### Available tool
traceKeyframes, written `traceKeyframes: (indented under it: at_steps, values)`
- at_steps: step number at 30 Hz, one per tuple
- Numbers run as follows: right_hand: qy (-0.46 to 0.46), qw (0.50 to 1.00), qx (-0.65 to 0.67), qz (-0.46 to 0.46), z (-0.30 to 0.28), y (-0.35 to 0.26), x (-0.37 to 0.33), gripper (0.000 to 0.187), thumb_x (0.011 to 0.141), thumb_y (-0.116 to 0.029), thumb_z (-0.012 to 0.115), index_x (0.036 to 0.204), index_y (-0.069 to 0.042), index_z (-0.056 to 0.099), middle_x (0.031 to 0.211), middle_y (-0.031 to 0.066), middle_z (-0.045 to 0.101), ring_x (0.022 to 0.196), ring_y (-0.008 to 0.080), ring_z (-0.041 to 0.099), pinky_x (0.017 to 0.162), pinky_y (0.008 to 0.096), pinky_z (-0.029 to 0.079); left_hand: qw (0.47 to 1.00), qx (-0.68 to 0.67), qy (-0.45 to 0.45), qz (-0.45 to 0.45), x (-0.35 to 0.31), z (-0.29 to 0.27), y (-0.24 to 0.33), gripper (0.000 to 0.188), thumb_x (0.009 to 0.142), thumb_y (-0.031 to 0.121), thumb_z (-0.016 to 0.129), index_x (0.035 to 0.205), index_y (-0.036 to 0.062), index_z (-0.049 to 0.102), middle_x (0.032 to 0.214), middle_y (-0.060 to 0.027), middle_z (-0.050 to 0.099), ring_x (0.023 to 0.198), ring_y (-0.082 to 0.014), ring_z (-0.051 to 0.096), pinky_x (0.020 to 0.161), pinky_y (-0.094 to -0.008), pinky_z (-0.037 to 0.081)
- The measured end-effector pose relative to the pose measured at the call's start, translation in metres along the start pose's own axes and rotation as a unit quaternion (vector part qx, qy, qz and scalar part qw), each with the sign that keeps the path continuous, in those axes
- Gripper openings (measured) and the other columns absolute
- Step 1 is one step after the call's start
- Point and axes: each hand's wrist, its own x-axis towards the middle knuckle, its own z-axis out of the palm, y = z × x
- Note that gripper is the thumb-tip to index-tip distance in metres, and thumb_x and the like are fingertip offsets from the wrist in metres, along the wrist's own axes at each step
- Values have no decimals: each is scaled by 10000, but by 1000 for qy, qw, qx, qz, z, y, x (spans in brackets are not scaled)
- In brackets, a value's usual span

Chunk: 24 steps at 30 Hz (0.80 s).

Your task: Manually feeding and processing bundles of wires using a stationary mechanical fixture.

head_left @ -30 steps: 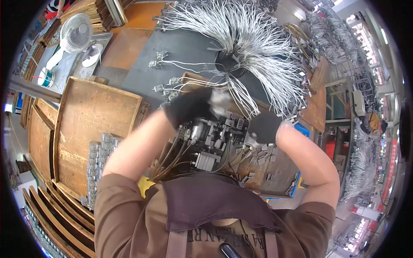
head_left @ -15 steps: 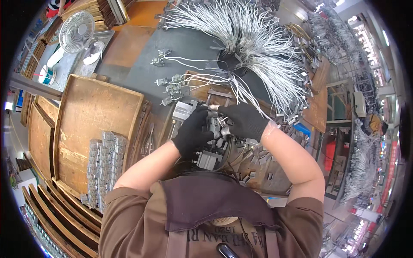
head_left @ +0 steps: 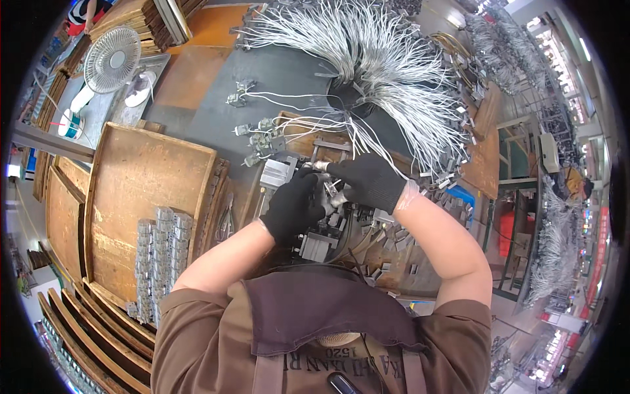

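Both hands wear black gloves and meet over a metal fixture (head_left: 315, 246) on the bench. My left hand (head_left: 295, 205) curls at the fixture's left side, its fingers bent around something hidden beneath them. From the right comes my right hand (head_left: 369, 182), with pale wrapping on its thumb and forefinger tips. Those fingers bend in toward a small shiny metal piece (head_left: 330, 188) between the two hands; how it is gripped cannot be made out. A silver block (head_left: 277, 172) of the fixture stands just beyond my left hand.
A large fan of white wires (head_left: 413, 98) spreads at the back. Wired metal parts (head_left: 266, 139) lie left of it. Stacked metal housings (head_left: 161, 256) stand on a wooden tray (head_left: 151, 171) at left. Pliers (head_left: 226, 220) lie beside it. Small loose pieces (head_left: 397, 236) are scattered at right.
My left hand has shifted slightly, its thumb drawn back from the middle of the fixture, and more of the shiny piece shows. The right hand stays close to the same spot.
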Motion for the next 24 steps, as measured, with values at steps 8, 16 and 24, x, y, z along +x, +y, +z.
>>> traceKeyframes:
  at_steps: [8,16,24]
  values:
    - [20,997,-14,76,14,-17,14,429,801,-127,615,1219,-50,551,1009,171,661,942,336,649,795,444,505,965,-199,-28,-169,19,19,-38,356,777,147,612,1106,11,618,965,-160,647,899,-264,625,819,-354,479]
    - [164,985,-32,38,24,-14,-26,374,728,-157,723,1076,-76,614,923,126,617,820,334,622,711,425,496,890,-346,-99,-281,9,11,-32,346,853,151,554,1171,19,595,1055,-73,633,908,-176,621,768,-316,534]
    - [111,991,-39,59,70,-3,-44,254,704,-114,647,957,-108,642,828,99,640,804,313,658,674,455,509,945,-248,-114,-182,-8,29,-2,477,828,238,667,1244,38,550,1090,-104,627,958,-209,617,819,-353,498]
